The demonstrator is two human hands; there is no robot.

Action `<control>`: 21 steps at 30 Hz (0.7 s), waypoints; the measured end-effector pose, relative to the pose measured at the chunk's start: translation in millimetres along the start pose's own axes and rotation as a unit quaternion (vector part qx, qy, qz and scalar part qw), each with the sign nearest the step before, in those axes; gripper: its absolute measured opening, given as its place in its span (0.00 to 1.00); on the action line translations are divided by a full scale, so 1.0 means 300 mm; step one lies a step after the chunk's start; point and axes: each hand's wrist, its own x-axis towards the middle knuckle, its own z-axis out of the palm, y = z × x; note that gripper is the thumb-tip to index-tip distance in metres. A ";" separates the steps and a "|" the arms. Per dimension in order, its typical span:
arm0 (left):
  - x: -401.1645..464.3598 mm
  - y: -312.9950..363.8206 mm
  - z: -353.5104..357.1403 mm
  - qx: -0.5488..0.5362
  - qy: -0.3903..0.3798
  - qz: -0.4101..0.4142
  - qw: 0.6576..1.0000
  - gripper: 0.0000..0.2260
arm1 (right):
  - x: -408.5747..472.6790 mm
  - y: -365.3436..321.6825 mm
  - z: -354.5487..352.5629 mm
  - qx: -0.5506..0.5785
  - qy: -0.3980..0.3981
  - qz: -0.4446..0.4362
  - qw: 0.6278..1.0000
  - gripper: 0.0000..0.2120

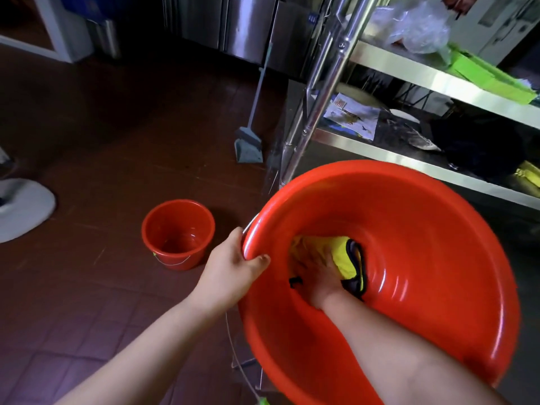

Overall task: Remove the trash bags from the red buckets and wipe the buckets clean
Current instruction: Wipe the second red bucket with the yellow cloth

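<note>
A large red bucket [423, 258] is held tilted toward me, its opening facing the camera. My left hand [233, 263] grips its left rim, thumb inside the edge. My right hand [317, 280] is deep inside the bucket, holding a yellow cloth [340, 255] with a dark border against the bottom. A second, smaller-looking red bucket [178, 233] stands upright on the floor to the left, with no bag in it. No trash bag shows in either bucket.
A steel shelf rack [388, 68] stands at the right with a clear plastic bag [415, 24], green items and papers on it. A grey dustpan [248, 144] with a long handle leans near the rack's leg. Brown tiled floor [102, 127] spreads to the left.
</note>
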 end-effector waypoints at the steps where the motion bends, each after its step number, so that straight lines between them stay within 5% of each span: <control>1: -0.003 0.001 -0.005 0.002 -0.006 -0.017 1.000 0.13 | 0.003 0.007 0.001 -0.023 -0.010 -0.021 0.999 0.30; 4: 0.031 0.040 -0.030 0.065 -0.002 -0.028 0.997 0.17 | 0.002 0.008 -0.001 -0.045 -0.035 -0.034 0.998 0.29; 12: 0.257 0.356 0.008 0.293 -0.029 0.175 0.940 0.14 | -0.043 -0.060 0.010 -0.066 0.017 -0.080 0.994 0.30; 21: 0.199 0.322 -0.026 0.220 -0.034 0.139 0.965 0.09 | 0.047 0.022 -0.045 -0.080 0.013 -0.100 0.992 0.34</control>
